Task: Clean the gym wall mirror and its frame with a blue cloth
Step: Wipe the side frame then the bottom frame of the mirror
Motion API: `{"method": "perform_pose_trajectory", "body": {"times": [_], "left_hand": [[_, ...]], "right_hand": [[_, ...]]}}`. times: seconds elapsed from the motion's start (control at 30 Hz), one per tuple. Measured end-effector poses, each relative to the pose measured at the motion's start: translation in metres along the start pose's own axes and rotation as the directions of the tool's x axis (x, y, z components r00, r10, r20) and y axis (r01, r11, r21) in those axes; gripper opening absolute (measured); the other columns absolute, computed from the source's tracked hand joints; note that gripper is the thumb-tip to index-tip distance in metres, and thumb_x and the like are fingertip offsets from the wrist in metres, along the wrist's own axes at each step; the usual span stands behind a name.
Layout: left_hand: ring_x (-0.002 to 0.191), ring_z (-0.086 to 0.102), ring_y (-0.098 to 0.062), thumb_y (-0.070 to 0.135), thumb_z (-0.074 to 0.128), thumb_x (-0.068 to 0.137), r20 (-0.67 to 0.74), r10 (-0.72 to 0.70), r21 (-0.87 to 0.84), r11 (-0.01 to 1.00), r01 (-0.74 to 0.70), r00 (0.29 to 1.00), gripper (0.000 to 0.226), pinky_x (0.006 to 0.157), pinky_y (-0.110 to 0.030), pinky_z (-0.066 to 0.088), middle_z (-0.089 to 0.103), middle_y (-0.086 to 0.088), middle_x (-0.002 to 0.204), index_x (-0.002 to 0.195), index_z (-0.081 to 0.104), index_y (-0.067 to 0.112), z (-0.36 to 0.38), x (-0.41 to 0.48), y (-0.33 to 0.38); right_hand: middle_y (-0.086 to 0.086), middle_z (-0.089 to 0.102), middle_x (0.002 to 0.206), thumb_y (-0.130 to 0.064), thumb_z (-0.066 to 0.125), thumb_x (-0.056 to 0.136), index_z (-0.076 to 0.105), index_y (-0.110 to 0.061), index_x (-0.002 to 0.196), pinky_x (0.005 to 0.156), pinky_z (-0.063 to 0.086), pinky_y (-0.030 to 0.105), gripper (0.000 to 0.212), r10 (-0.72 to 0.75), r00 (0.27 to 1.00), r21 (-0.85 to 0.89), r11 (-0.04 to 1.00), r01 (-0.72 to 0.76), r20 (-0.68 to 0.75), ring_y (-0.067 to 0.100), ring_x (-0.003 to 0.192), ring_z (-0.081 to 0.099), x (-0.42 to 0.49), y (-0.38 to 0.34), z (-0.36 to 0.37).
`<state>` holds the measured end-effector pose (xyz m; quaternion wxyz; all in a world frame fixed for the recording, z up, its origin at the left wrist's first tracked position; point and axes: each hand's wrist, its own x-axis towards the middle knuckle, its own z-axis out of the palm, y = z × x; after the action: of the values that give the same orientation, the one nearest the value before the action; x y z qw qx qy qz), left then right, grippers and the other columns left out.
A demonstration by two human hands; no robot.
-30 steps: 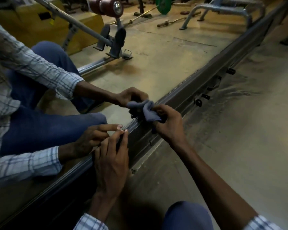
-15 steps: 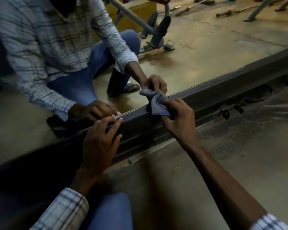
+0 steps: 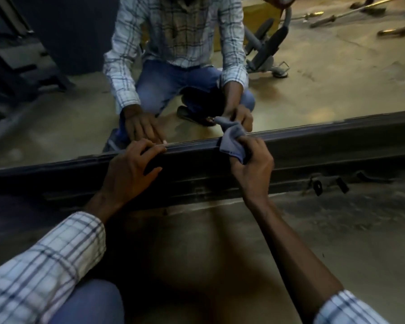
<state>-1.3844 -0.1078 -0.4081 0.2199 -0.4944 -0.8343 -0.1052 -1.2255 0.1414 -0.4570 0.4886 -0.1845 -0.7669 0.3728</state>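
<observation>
The frame-wiping step seems in hand: the right hand pinches the blue cloth in curled fingers on the frame, the left hand rests there loose and empty, and next the cloth should slide along.

The blue cloth is a small greyish-blue rag, all bunched up and crumpled, sitting right on the top edge of the frame where the glass starts. One corner pokes up against the mirror and meets its own reflection there, while a stitched edge hangs down over the frame's front face. The right hand has it gripped in curled fingers and thumb. The frame is a long dark rail running left to right just above the floor, and its lower lip looks pretty dusty and scuffed. The mirror rises straight off that rail, and the glass shows a fairly clear reflection.
</observation>
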Motion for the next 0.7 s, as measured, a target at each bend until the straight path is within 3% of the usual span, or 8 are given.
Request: {"method": "perform_pose_trajectory", "body": {"times": [0.23, 0.43, 0.6, 0.7], "left_hand": [[0.112, 0.055, -0.025, 0.032, 0.087, 0.079, 0.084, -0.108, -0.036, 0.993, 0.111, 0.991, 0.068, 0.075, -0.044, 0.058, 0.055, -0.004, 0.127, 0.139, 0.058, 0.02, -0.011, 0.001, 0.02], [0.121, 0.052, -0.028, 0.031, 0.085, 0.081, 0.02, -0.151, -0.035, 0.988, 0.152, 0.988, 0.066, 0.079, -0.039, 0.058, 0.051, -0.011, 0.135, 0.14, 0.058, 0.019, 0.011, 0.002, 0.06], [0.122, 0.051, -0.031, 0.025, 0.083, 0.082, -0.062, -0.154, -0.072, 0.986, 0.15, 0.986, 0.065, 0.092, -0.042, 0.054, 0.052, -0.014, 0.134, 0.141, 0.058, 0.015, 0.033, 0.013, 0.087], [0.125, 0.05, -0.032, 0.023, 0.083, 0.081, -0.086, -0.112, -0.09, 0.99, 0.104, 0.99, 0.067, 0.098, -0.042, 0.051, 0.051, -0.014, 0.136, 0.142, 0.058, 0.014, 0.045, 0.016, 0.103]], "right_hand": [[-0.001, 0.063, 0.097, 0.001, 0.073, 0.077, 0.07, -0.009, 0.102, 0.077, 0.052, 0.021, 0.027, -0.026, 0.995, 0.082, 0.996, 0.018, 0.094, 0.005, 0.086, 0.057, 0.006, 0.002, -0.016], [0.002, 0.064, 0.098, -0.001, 0.072, 0.078, 0.069, -0.009, 0.101, 0.076, 0.043, 0.012, 0.024, -0.066, 0.99, 0.055, 0.997, 0.06, 0.122, 0.005, 0.086, 0.057, 0.01, 0.009, -0.016], [0.003, 0.065, 0.101, -0.001, 0.074, 0.081, 0.069, -0.008, 0.103, 0.078, 0.049, 0.018, 0.024, -0.098, 0.985, 0.079, 0.993, 0.088, 0.139, 0.007, 0.09, 0.061, 0.012, 0.01, -0.018], [0.002, 0.066, 0.102, -0.002, 0.073, 0.081, 0.069, -0.008, 0.107, 0.079, 0.047, 0.015, 0.026, -0.049, 0.997, 0.038, 0.998, 0.047, 0.055, 0.006, 0.089, 0.059, 0.01, 0.015, -0.02]]}}
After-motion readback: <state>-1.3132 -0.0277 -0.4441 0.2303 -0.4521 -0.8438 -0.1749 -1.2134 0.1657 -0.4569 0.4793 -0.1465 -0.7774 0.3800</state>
